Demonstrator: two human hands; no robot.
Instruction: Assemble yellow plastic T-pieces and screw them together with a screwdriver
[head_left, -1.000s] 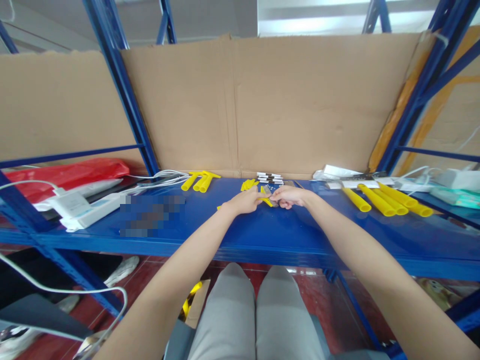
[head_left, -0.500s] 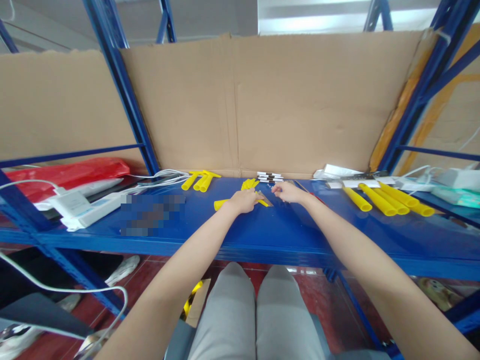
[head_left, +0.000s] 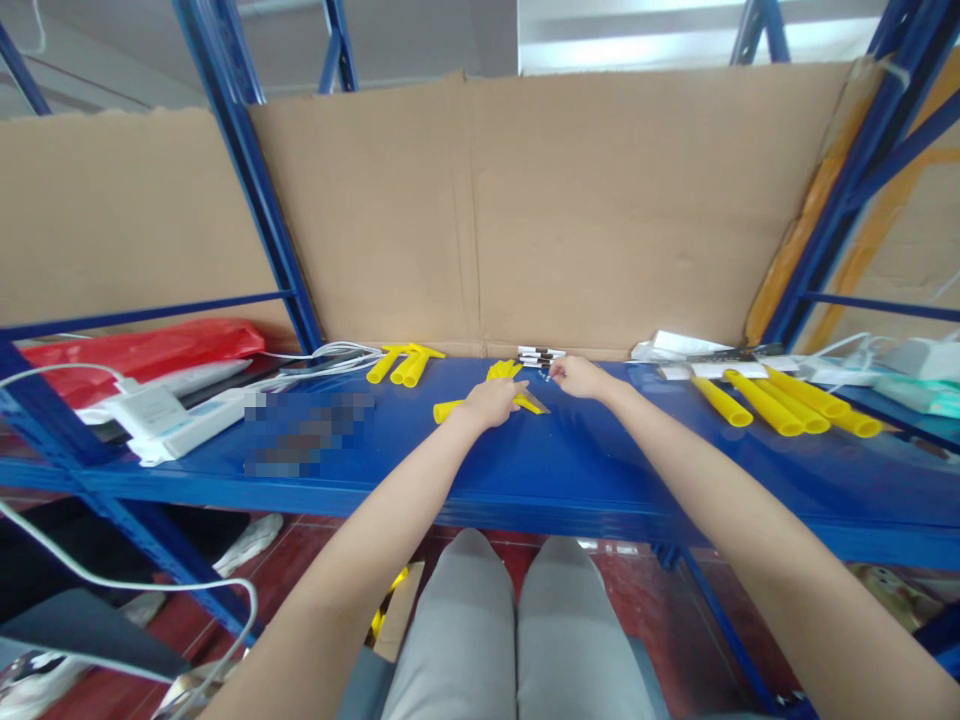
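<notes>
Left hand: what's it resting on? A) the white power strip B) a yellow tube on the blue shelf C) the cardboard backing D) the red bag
B: the left hand lies over a yellow tube on the blue shelf, the tube's end sticking out to its left; the red bag and the white power strip lie far off to the left.

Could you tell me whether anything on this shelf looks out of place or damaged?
Nothing looks damaged or spilled. The yellow tubes lie loose on the blue shelf, and a white cable trails untidily near the left hand's side.
</notes>
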